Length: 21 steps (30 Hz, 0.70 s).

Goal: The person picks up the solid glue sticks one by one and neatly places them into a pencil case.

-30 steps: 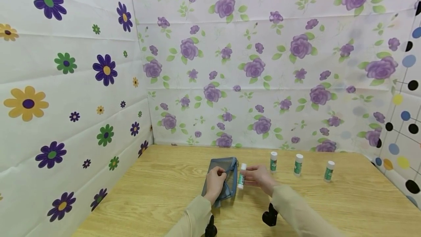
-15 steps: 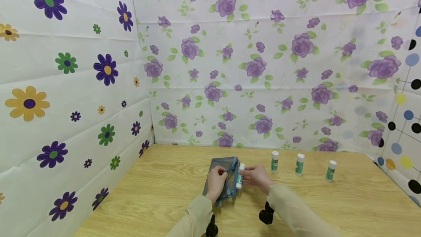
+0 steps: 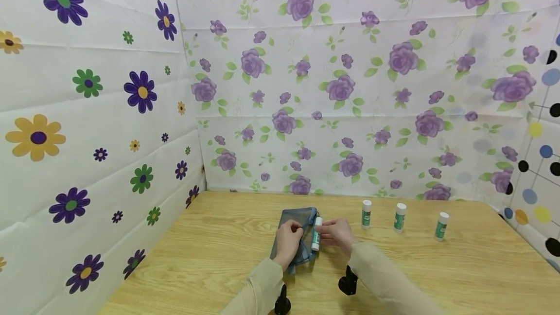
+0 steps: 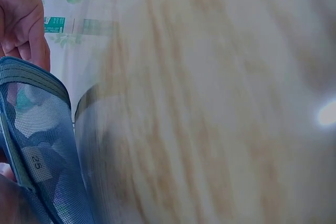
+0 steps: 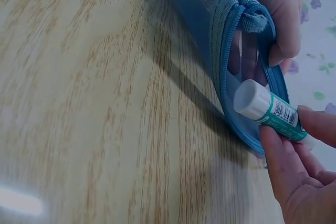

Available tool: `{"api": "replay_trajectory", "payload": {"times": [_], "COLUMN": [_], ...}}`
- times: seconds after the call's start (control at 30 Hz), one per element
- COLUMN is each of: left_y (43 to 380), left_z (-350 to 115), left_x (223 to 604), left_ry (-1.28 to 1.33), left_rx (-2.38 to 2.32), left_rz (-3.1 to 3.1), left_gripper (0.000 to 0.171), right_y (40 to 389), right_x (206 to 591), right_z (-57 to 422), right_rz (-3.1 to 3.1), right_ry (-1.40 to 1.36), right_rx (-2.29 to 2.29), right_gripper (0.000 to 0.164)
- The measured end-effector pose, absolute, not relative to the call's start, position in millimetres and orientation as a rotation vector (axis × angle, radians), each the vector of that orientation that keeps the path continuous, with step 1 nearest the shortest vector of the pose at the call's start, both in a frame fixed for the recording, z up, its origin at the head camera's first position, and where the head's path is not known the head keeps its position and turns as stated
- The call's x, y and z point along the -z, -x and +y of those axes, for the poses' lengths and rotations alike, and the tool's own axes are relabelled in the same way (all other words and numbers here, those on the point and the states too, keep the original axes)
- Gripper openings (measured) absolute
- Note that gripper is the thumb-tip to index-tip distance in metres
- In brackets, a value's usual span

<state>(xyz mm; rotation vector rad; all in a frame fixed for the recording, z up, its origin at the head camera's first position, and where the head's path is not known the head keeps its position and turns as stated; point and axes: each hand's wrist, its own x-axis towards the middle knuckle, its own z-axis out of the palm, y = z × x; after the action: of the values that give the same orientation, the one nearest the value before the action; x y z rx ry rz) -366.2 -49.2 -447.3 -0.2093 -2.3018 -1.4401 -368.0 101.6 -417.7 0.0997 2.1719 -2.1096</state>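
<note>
My left hand (image 3: 287,242) holds a blue mesh zipper pouch (image 3: 294,215) on the table. In the right wrist view the mouth of the pouch (image 5: 227,51) gapes, with the left hand's fingers (image 5: 286,22) at its far rim. My right hand (image 3: 339,233) pinches a glue stick (image 3: 316,238) between thumb and fingers. This glue stick (image 5: 278,115) has white ends and a green label with a barcode. Its white end lies at the pouch's open mouth. A small tag marked 25 (image 4: 37,163) shows on the mesh in the left wrist view.
Three more glue sticks stand upright to the right: one glue stick (image 3: 366,214) behind my right hand, another (image 3: 400,218) beside it, and a third (image 3: 441,226) farther right. Flowered cloth (image 3: 280,159) hangs behind the wooden table (image 3: 210,247).
The right hand has moved left with the glue stick, from beside the pouch up to its open edge. The left hand keeps its hold on the pouch.
</note>
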Motion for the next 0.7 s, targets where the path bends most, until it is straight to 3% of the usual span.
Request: {"api": "replay_trajectory", "payload": {"times": [0.7], "left_y": [367.4], "left_z": [-48.6], "left_x": [445.6], "left_ry": [0.182], "left_rx": [1.446], "left_rz": [-2.334], "left_gripper": [0.006], "right_y": [379.2], "right_x": [426.9], "right_z": [85.7], "right_rz": [2.326], "right_ry": [-0.2], "right_rx": [2.037], "right_gripper": [0.035]}}
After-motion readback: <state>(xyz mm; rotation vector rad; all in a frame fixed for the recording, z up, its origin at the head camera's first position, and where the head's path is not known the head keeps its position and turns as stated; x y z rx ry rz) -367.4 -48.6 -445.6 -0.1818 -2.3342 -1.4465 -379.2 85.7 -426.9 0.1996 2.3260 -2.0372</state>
